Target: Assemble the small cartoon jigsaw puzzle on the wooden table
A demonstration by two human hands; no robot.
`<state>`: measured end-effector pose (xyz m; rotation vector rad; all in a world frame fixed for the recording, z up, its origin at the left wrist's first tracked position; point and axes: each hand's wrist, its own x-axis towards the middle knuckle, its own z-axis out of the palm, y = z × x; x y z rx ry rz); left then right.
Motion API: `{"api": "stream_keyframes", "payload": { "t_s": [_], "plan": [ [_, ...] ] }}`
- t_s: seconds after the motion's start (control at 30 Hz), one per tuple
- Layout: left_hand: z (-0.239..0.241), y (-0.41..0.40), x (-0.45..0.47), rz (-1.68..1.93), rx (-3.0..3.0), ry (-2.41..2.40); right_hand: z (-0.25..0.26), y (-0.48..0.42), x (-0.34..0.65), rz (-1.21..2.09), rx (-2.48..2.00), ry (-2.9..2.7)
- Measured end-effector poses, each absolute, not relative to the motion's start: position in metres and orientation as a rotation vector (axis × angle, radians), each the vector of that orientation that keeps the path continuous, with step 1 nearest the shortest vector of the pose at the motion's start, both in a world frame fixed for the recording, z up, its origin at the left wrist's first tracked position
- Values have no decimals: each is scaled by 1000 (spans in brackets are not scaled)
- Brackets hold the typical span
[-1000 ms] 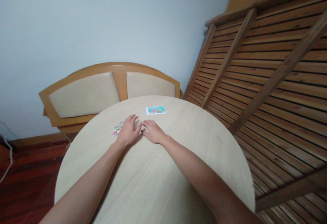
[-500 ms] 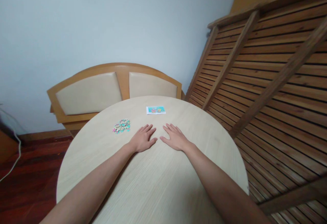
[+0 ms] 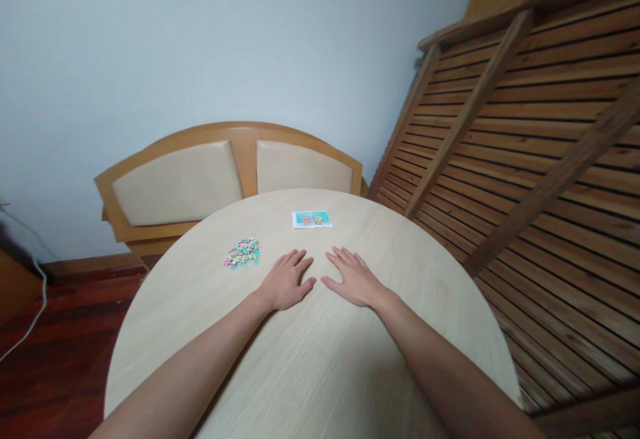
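My left hand [image 3: 287, 280] lies palm down on the round table [image 3: 310, 365], its fingers spread and nothing under them that I can see. Beside it, my right hand [image 3: 352, 277] rests the same way, with a small gap between the two thumbs. To the left of my left hand is a loose heap of jigsaw puzzle pieces [image 3: 243, 253], pale, teal and pink. Beyond both hands, toward the far edge, lies a small picture card [image 3: 312, 219] with a pink and a yellow cartoon figure on teal.
A wooden headboard [image 3: 243, 159] with cream padded panels stands behind the table against the wall [image 3: 240, 39]. On the right leans a large slatted wooden frame [image 3: 500, 152]. A white cable [image 3: 43, 292] hangs at the left above the dark red floor [image 3: 65, 332].
The view has shifted slightly, so the table, card and puzzle pieces sit a little lower and further right. Both hands keep the same flat pose on the table.
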<state>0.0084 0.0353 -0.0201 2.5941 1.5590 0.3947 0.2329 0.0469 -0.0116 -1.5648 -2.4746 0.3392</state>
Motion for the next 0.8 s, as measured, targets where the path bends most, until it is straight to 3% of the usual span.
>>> {"api": "stream_keyframes", "payload": {
  "t_s": [0.8],
  "plan": [
    [-11,50,16,334,2514,1593,-15,71,234,385,-1552,-2479]
  ]
}}
